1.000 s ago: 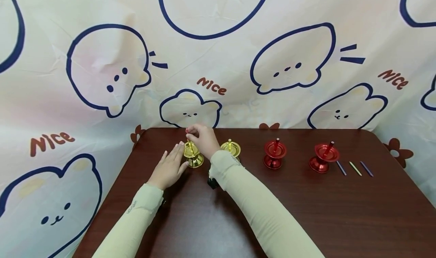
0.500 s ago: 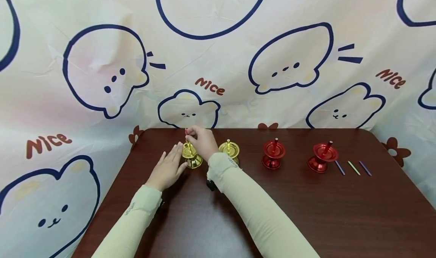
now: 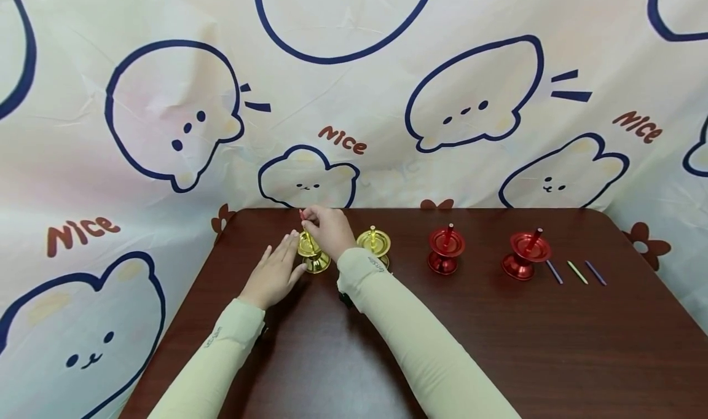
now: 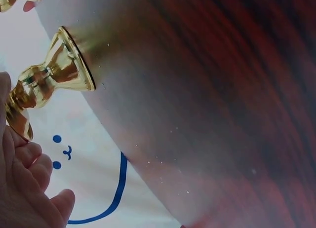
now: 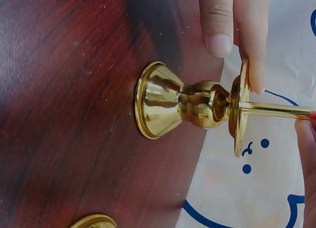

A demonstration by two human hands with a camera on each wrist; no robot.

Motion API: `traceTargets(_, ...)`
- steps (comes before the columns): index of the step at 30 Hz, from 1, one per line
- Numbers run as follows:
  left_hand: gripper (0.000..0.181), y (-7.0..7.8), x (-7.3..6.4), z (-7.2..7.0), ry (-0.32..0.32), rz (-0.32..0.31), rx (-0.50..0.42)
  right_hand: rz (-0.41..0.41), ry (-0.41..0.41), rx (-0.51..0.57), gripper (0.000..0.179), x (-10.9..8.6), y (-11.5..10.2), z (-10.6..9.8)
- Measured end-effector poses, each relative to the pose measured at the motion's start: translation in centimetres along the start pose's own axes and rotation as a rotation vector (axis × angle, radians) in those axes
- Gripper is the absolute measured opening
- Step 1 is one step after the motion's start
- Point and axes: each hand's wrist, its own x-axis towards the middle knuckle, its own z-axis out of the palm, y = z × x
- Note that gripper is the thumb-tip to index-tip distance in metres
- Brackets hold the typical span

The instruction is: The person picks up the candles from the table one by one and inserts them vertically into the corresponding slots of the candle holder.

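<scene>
A gold candle holder (image 3: 316, 263) stands upright at the table's back left. Its round dish (image 5: 240, 109) carries a thin gold tube (image 5: 276, 109). My left hand (image 3: 272, 276) lies against the dish's left side, fingers mostly straight; in the right wrist view a finger touches the rim. With thumb and fingertips my right hand (image 3: 332, 230) pinches a thin red stick (image 3: 302, 215), like a small candle, at the tube's top. Only a bit of this stick shows; how deep it sits is hidden. A second gold holder (image 3: 373, 242) stands just right, partly behind my right sleeve.
Two red candle holders, one mid-right (image 3: 445, 253) and one farther right (image 3: 522, 256), stand in the same row. Beside them lie a blue stick (image 3: 555, 271), a green stick (image 3: 578, 273) and a purple stick (image 3: 596, 273). A printed cloth (image 3: 387, 99) hangs behind the table.
My right hand and the red stick have sunk very slightly towards the gold holder. The left hand stays at the dish, and the other holders stand as before.
</scene>
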Motion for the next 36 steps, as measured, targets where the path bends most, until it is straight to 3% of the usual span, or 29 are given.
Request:
traceTargets(6,0.070,0.2,0.4,-0.2,-0.004,0.001,-0.006,-0.026,-0.013,-0.038,0.012,0.3,0.1,-0.3)
traceTargets(20,0.071,0.1,0.9,-0.2,0.019,0.008,-0.014,-0.031,-0.007,0.010,0.011,0.7,0.4,-0.7)
traceTargets(26,0.071,0.1,0.3,0.2,0.015,-0.005,-0.022,-0.029,-0.031,-0.017,0.012,0.2,0.2,-0.3)
traceTargets(36,0.070,0.1,-0.1,0.3,0.037,0.002,-0.029,0.003,-0.011,0.029,0.013,-0.7,0.0,0.0)
